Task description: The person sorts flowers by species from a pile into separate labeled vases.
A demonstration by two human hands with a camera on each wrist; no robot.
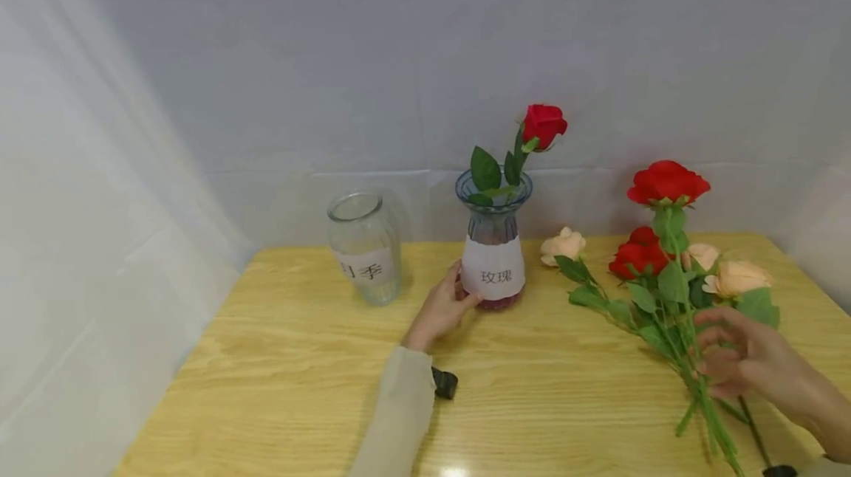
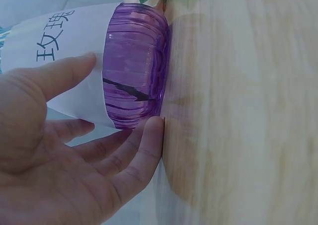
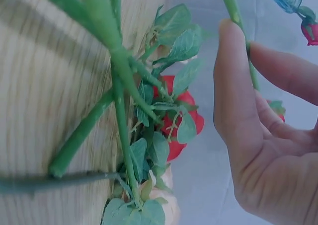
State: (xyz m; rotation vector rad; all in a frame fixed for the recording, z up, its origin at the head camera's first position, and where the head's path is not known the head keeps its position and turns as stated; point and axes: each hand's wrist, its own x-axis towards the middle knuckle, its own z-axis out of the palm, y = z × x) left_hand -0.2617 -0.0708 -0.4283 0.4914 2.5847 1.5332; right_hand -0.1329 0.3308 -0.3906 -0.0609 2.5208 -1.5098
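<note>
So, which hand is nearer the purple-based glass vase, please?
Left: the left hand touches the glass vase; the right hand, farther right, pinches a flower stem.

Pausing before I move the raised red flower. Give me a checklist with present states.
1. Right hand pinching the raised flower's stem: ok.
2. Left hand touching the blue-rimmed vase: ok.
3. That vase upright: ok.
4. Room at its mouth beside the rose: looks ok.
5. Raised flower's leaves free of the lying flowers: cannot tell; they overlap in the head view.
</note>
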